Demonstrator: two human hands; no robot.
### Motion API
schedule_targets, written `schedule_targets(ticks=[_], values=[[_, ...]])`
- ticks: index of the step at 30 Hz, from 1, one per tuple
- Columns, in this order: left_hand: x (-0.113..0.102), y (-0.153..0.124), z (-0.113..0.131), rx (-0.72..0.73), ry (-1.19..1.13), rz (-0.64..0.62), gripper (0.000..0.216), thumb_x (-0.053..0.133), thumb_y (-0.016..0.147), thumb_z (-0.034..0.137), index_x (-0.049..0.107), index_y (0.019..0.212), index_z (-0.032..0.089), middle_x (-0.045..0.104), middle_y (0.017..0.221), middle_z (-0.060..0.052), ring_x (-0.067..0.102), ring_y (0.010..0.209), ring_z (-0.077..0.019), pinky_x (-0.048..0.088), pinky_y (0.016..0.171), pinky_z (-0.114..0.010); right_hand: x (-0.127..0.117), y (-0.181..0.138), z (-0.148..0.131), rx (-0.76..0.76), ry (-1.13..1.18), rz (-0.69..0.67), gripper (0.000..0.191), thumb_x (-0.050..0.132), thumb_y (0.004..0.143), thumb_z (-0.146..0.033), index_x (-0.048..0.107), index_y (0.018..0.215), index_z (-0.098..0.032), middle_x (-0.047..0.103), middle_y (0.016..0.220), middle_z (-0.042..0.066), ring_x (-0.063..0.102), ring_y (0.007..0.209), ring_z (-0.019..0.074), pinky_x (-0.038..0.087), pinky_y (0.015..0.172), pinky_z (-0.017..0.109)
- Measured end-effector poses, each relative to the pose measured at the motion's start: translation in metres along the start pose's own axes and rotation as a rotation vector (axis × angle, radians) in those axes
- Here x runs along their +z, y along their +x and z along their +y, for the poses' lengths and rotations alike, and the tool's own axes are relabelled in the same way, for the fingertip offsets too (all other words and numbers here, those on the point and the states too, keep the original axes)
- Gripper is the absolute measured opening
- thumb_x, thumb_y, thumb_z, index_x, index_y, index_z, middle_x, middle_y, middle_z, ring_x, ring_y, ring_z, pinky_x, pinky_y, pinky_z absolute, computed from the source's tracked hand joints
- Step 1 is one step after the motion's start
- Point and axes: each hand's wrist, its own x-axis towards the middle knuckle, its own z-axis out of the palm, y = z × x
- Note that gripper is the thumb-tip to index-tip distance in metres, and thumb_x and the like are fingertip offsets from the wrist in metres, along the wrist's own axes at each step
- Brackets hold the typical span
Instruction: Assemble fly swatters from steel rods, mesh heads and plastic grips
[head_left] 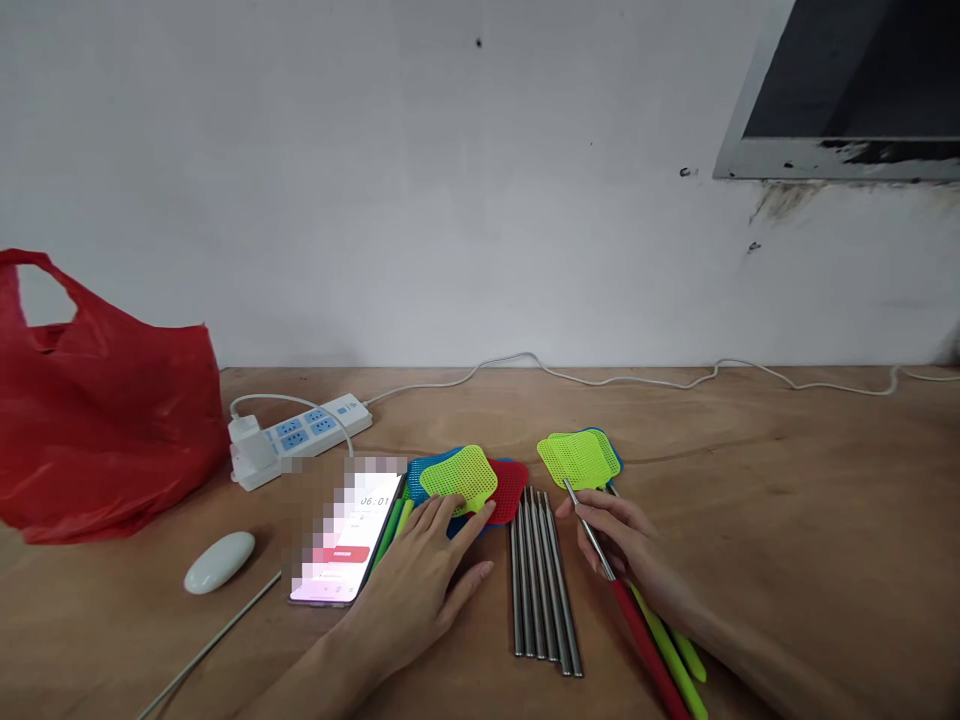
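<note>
My left hand (416, 580) lies with fingers spread over a pile of mesh fly swatter heads. Its fingertips touch a yellow-green head (459, 478) on top; red (510, 490) and blue (426, 466) ones show beneath. In my right hand (619, 530) is a thin metal rod with a red handle (646, 645), tilted with its bare tip up and left. Under that hand lie fly swatters with yellow-green handles (671, 655), their mesh heads (581, 458) stacked just beyond. Several loose metal rods (541, 590) lie side by side between my hands.
A lit phone (345, 560) and green handles (390, 535) lie by my left hand. Farther left are a white mouse-shaped object (220, 562), a power strip (311, 430) and a red plastic bag (112, 420). A white cable (622, 378) runs along the wall.
</note>
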Motion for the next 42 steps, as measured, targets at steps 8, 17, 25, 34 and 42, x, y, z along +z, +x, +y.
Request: schedule_targets(ticks=[8, 17, 25, 34, 42], values=[[0.001, 0.002, -0.001, -0.026, 0.028, 0.051, 0.035, 0.047, 0.100, 0.037, 0.058, 0.128, 0.018, 0.062, 0.129, -0.013, 0.059, 0.118, -0.0332, 0.048, 0.100, -0.055, 0.000, 0.000, -0.001, 0.005, -0.004, -0.005, 0.039, 0.063, 0.080, -0.055, 0.068, 0.090, -0.018, 0.052, 0.048, -0.006, 0.033, 0.040, 0.0086, 0.017, 0.042, 0.024], [0.004, 0.002, -0.003, 0.016, 0.084, 0.109, 0.041, 0.051, 0.098, 0.035, 0.054, 0.134, 0.016, 0.061, 0.135, -0.014, 0.056, 0.124, -0.0333, 0.046, 0.103, -0.053, 0.001, -0.001, -0.003, -0.007, -0.014, 0.000, 0.040, 0.062, 0.079, -0.058, 0.068, 0.085, -0.018, 0.051, 0.046, -0.005, 0.032, 0.040, 0.0091, 0.017, 0.041, 0.024], [0.001, 0.004, 0.002, 0.116, -0.013, 0.048, 0.030, 0.054, 0.097, 0.021, 0.061, 0.126, 0.020, 0.064, 0.133, -0.008, 0.055, 0.127, -0.0293, 0.042, 0.109, -0.053, -0.001, 0.001, 0.001, -0.018, -0.005, -0.020, 0.038, 0.061, 0.082, -0.055, 0.068, 0.089, -0.018, 0.052, 0.046, -0.006, 0.033, 0.039, 0.0087, 0.017, 0.040, 0.023], [0.003, 0.006, 0.000, 0.115, 0.036, 0.056, 0.031, 0.052, 0.098, 0.020, 0.060, 0.128, 0.022, 0.066, 0.127, -0.009, 0.060, 0.117, -0.0303, 0.046, 0.101, -0.054, 0.000, -0.001, -0.005, -0.019, -0.007, -0.024, 0.040, 0.061, 0.080, -0.058, 0.067, 0.085, -0.018, 0.051, 0.046, -0.005, 0.032, 0.039, 0.0084, 0.016, 0.040, 0.023], [-0.009, 0.006, 0.006, 0.271, 0.090, 0.136, 0.031, 0.042, 0.102, 0.017, 0.061, 0.126, 0.017, 0.068, 0.123, -0.012, 0.064, 0.108, -0.0287, 0.051, 0.092, -0.048, 0.002, -0.002, -0.005, 0.017, 0.004, 0.001, 0.040, 0.064, 0.077, -0.058, 0.068, 0.084, -0.019, 0.051, 0.046, -0.005, 0.034, 0.039, 0.0084, 0.016, 0.041, 0.023]])
